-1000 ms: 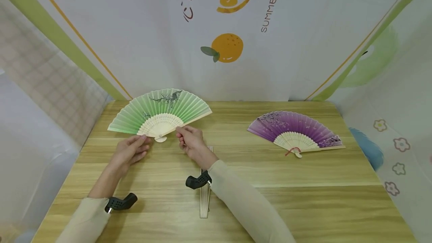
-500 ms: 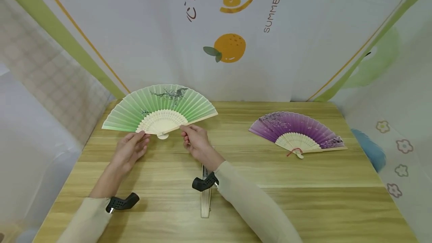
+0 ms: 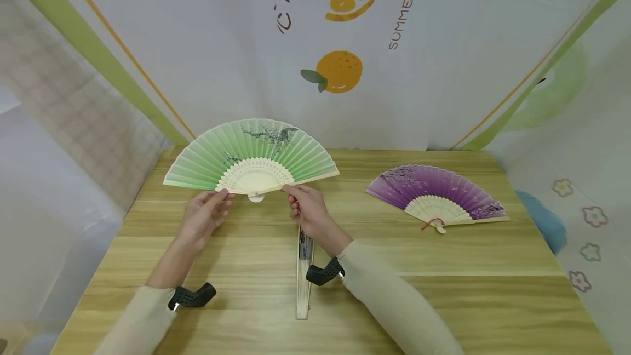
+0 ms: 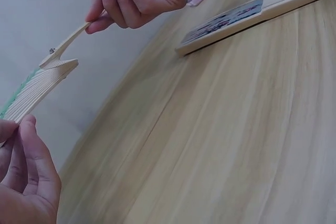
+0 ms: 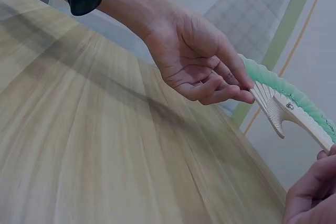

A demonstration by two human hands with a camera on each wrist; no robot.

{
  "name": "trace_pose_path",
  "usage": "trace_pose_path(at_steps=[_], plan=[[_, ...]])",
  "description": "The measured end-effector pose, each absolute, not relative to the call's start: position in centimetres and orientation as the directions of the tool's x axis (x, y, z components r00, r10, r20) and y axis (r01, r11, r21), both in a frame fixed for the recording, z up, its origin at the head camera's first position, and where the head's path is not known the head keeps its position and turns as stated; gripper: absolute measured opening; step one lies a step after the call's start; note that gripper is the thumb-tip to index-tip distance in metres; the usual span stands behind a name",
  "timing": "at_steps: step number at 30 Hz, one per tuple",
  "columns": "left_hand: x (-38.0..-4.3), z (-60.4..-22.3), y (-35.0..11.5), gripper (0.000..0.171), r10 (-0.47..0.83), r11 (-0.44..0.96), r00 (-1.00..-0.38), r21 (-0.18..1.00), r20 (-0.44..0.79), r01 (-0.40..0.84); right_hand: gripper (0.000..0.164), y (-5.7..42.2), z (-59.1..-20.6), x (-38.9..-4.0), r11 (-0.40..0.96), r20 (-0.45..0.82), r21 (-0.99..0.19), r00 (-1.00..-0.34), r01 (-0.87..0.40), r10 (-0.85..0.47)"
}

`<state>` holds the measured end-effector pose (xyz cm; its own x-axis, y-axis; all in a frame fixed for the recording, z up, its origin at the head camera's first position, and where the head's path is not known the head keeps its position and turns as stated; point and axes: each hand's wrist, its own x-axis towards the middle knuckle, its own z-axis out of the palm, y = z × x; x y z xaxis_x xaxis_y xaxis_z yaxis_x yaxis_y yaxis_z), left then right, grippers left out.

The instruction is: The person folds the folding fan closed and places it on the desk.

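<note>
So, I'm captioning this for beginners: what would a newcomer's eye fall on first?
Probably the spread green fan, left of centre in the head view, held above the table by the left grip and right grip. Next might come the open purple fan lying on the table's right side, then the orange printed on the cloth behind.

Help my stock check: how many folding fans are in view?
3: the green fan, held spread by the left hand and right hand; the purple fan, spread on the table at right; the closed fan, mid-table, partly hidden by the right hand.
</note>
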<state>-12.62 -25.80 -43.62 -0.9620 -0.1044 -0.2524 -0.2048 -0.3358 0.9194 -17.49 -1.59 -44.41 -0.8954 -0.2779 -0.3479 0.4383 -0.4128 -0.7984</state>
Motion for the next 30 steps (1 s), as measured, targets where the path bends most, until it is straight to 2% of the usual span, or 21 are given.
trace_pose_path(at_steps=[3, 8, 14, 23, 30], plan=[[-12.9, -43.8, -24.9, 0.006, -0.102, -0.322, -0.963, 0.924, -0.25, -0.206, 0.021, -0.5, -44.6, -17.6, -0.429, -0.338, -0.794, -0.899, 0.431, -0.277], [-13.3, -44.0, -23.8, 0.009, -0.096, -0.298, -0.967, 0.934, -0.237, -0.199, 0.01, 1.1, -44.5, -17.6, -0.434, -0.332, -0.799, -0.907, 0.417, -0.26], [-13.8, -44.1, -22.1, 0.007, -0.071, -0.241, -0.974, 0.951, -0.215, -0.193, 0.01, 3.1, -44.6, -17.7, -0.453, -0.297, -0.808, -0.925, 0.376, -0.238], [-14.2, -44.6, -19.4, 0.014, -0.057, -0.214, -0.973, 0.955, -0.225, -0.208, 0.011, 6.1, -45.5, -17.4, -0.438, -0.257, -0.841, -0.947, 0.318, -0.195], [-14.3, -45.4, -17.5, 0.024, 0.011, -0.159, -0.971, 0.958, -0.239, -0.238, 0.015, 8.4, -46.2, -16.7, -0.394, -0.225, -0.881, -0.965, 0.261, -0.136]])
